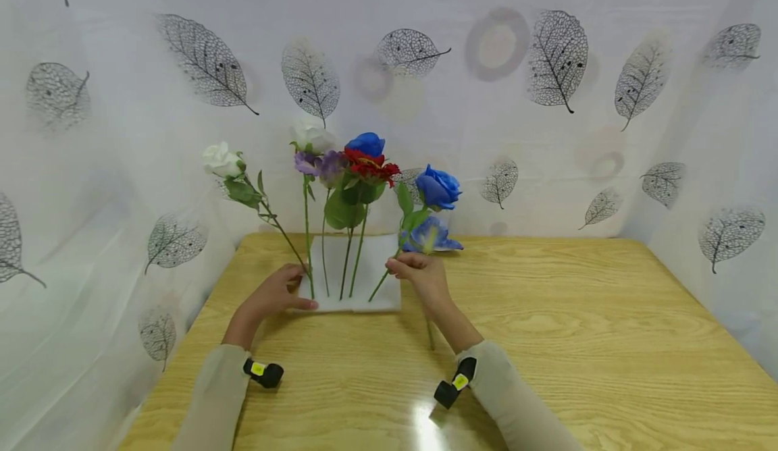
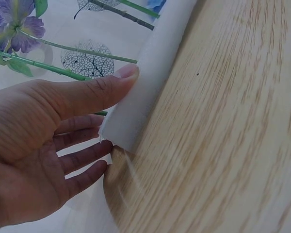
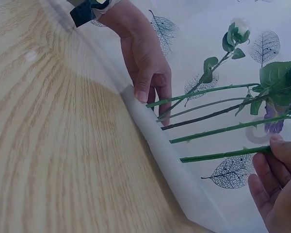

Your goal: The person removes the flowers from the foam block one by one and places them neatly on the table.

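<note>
A white foam slab [image 1: 390, 296] lies on the table with several artificial flower stems standing in it. My left hand [image 1: 276, 296] holds its left end, thumb [image 2: 106, 87] on top and the other fingers at the side. With thumb and fingertips, my right hand [image 1: 425, 281] pinches the green stem [image 3: 223, 155] of a blue rose [image 1: 439, 188]; this stem leans right, its lower end at the slab. A white rose [image 1: 221, 161] leans far left. Between them stand another white rose [image 1: 313, 138], a purple flower [image 1: 331, 166], a red flower [image 1: 371, 166] and a blue bloom [image 1: 367, 144].
Behind my right hand a blue-violet flower [image 1: 431, 236] lies on the wooden table [image 1: 565, 329], its stem running under my right wrist. A pale leaf-printed curtain [image 1: 450, 120] hangs around the back and sides.
</note>
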`<move>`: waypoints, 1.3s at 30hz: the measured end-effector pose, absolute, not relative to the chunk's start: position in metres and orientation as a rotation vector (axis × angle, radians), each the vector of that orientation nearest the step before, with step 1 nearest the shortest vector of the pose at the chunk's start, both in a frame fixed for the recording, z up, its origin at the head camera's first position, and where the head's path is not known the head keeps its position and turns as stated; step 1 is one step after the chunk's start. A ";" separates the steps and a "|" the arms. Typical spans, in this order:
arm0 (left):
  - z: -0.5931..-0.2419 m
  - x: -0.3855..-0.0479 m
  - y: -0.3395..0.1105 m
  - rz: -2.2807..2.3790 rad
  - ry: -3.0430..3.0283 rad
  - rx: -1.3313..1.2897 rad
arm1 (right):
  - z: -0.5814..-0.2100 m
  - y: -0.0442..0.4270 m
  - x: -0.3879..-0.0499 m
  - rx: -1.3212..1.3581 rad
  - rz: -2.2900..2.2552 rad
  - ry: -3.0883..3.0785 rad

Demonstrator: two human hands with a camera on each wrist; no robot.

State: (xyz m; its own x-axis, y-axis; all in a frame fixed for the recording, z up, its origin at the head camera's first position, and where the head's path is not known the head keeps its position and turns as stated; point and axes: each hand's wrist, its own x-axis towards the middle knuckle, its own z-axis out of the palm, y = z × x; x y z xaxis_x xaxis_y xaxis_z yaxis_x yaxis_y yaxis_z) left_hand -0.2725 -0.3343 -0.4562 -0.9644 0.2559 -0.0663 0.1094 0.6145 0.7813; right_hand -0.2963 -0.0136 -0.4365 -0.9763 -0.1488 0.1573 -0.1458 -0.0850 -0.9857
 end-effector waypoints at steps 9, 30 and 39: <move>-0.458 -0.273 -0.335 1.256 2.668 0.287 | -0.433 -0.014 -0.297 -0.317 -2.313 2.081; -0.457 -0.272 -0.331 1.255 2.687 0.310 | -0.406 0.022 -0.306 -0.327 -2.238 2.142; -0.458 -0.273 -0.333 1.270 2.682 0.302 | -0.401 0.055 -0.310 -0.321 -2.093 2.200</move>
